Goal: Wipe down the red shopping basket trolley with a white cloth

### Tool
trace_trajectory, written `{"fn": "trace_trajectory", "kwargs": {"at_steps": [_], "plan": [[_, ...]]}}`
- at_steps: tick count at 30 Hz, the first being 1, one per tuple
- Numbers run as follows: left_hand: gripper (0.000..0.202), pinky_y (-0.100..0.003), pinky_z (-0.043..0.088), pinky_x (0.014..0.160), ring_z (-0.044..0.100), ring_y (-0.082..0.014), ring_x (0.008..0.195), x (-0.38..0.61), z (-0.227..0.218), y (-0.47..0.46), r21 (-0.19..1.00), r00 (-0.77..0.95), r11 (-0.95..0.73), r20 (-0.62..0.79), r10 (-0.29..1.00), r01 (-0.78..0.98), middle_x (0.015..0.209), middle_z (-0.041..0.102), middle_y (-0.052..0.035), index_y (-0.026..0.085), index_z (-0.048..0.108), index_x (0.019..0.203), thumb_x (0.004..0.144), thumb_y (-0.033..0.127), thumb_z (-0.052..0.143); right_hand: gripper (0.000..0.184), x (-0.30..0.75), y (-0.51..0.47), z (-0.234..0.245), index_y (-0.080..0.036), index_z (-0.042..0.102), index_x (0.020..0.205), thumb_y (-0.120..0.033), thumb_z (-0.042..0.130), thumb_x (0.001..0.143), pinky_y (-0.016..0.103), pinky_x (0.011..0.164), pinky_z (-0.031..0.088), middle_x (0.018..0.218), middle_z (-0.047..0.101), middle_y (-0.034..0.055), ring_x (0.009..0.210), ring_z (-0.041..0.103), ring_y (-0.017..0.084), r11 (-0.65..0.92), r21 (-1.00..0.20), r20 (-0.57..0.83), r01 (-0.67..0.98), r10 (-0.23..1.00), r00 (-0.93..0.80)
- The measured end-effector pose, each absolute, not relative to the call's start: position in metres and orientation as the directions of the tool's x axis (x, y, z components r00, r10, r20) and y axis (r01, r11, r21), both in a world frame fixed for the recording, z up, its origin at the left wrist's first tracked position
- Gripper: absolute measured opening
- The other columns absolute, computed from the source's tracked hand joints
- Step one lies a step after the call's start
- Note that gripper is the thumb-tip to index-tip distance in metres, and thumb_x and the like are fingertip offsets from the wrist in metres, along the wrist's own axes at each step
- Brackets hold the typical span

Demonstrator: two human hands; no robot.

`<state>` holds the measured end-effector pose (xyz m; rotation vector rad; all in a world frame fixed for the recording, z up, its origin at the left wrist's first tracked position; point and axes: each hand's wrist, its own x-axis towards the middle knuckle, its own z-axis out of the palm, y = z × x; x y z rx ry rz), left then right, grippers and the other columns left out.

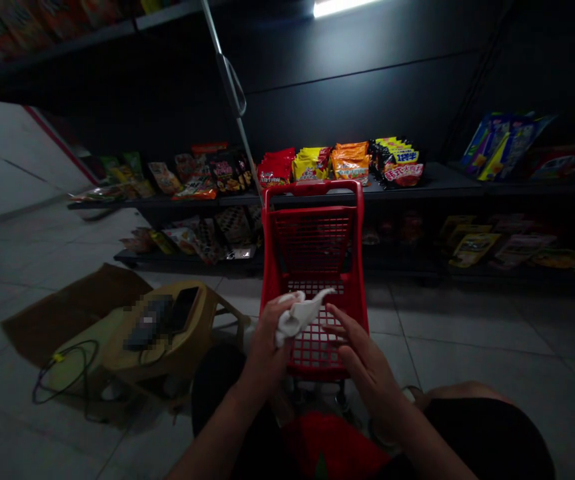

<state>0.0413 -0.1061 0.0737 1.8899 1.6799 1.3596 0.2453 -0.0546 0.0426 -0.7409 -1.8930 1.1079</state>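
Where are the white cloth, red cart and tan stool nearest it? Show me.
White cloth [297,321], head view: its crumpled middle.
Red cart [312,235], head view: slatted back panel.
Tan stool [198,319], head view: bare edge of seat.

White cloth [297,319] seemingly hides part of the left fingers [277,309].

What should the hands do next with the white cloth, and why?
Perhaps the right hand should pinch the loose end of the white cloth. The left hand grips the cloth bunched up in front of the red cart, and that end sticks out towards the right hand, which looks open and empty.
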Motion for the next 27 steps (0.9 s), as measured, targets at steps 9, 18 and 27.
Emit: {"fn": "trace_trajectory", "kwargs": {"at_steps": [9,18,27], "plan": [[0.064,-0.06,0.025,0.121,0.013,-0.0332,0.154,-0.021,0.012,-0.134,0.582,-0.109,-0.069,0.265,0.958,0.81,0.165,0.023,-0.0054,0.036,0.052,0.142,0.081,0.021,0.065,0.033,0.246,-0.048,0.009,-0.022,0.066,0.063,-0.034,0.062,0.094,0.038,0.09,0.038,0.063,0.068,0.0005,0.065,0.061,0.016,0.834,-0.263,0.334,0.484,0.55,-0.766],[0.049,-0.045,0.023,0.124,0.029,-0.0282,0.149,-0.063,0.036,0.014,0.745,-0.308,-0.032,0.314,0.898,0.666,0.162,0.03,-0.0113,0.018,0.063,0.129,0.08,0.016,0.059,0.036,0.251,-0.042,0.004,-0.022,0.061,0.065,-0.049,0.066,0.089,0.036,0.081,0.034,0.063,0.066,-0.0008,0.065,0.06,0.018,0.856,-0.223,0.372,0.466,0.516,-0.771],[0.044,-0.047,0.026,0.123,0.026,-0.025,0.151,-0.024,-0.003,-0.106,0.767,-0.213,-0.013,0.195,0.957,0.642,0.164,0.027,-0.0051,0.031,0.053,0.138,0.095,0.043,0.05,0.038,0.269,-0.053,0.001,-0.024,0.058,0.066,-0.051,0.06,0.092,0.036,0.076,0.035,0.061,0.062,-0.0014,0.06,0.056,0.018,0.869,-0.238,0.46,0.434,0.495,-0.737]]}}
